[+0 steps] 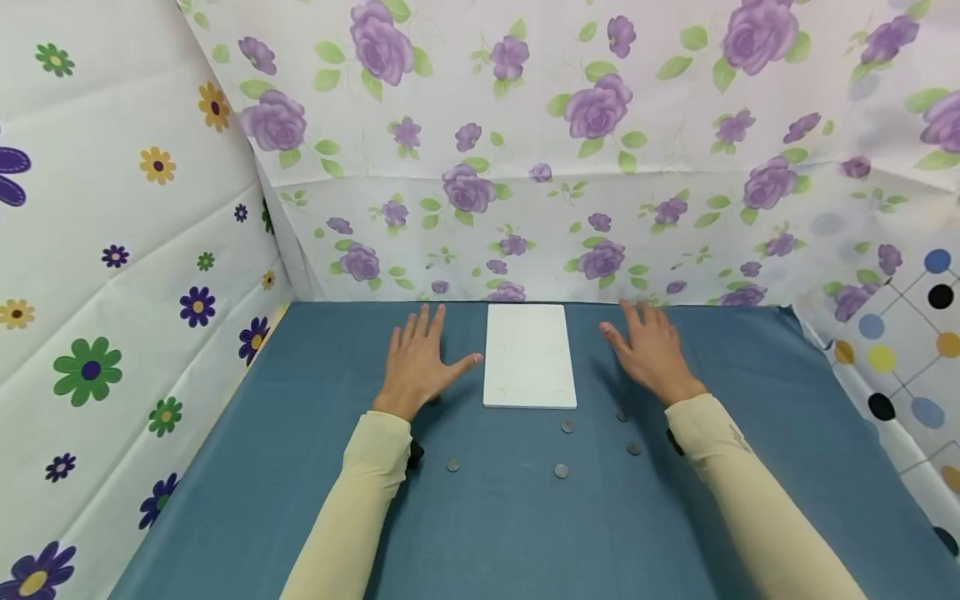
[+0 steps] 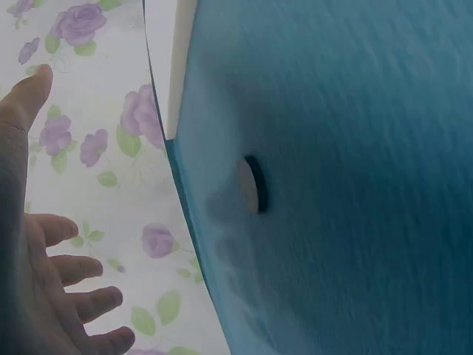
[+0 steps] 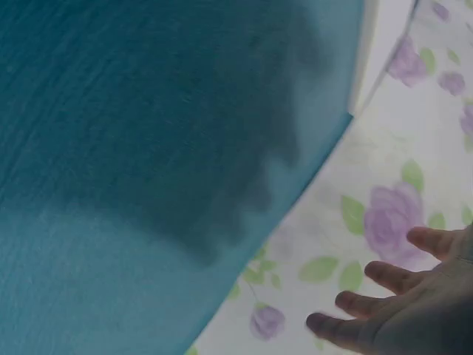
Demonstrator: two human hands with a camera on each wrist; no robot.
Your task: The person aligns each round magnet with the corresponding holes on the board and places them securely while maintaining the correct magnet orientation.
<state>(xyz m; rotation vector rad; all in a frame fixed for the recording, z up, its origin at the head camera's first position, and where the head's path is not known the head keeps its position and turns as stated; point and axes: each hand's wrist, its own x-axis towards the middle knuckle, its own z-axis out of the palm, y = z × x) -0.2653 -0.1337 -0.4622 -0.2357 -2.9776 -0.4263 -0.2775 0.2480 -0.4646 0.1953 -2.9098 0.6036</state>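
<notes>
A white rectangular board (image 1: pixel 528 354) lies at the far middle of the blue cloth, with faint round marks near its corners. To its left my left hand (image 1: pixel 416 362) is held over the cloth, fingers straight and thumb spread toward the board's edge. My right hand (image 1: pixel 652 350) is on the board's right side, fingers extended and apart from it. Neither hand holds anything. Several small grey coin-like discs (image 1: pixel 561 472) are scattered nearer me. One disc (image 2: pixel 248 185) appears in the left wrist view, partly hidden by my left wrist in the head view.
Blue cloth (image 1: pixel 495 533) covers the table. Behind it hangs a white sheet with purple roses (image 1: pixel 468 187). A daisy-patterned sheet (image 1: pixel 90 283) borders the left side and a dotted one (image 1: pixel 911 392) the right.
</notes>
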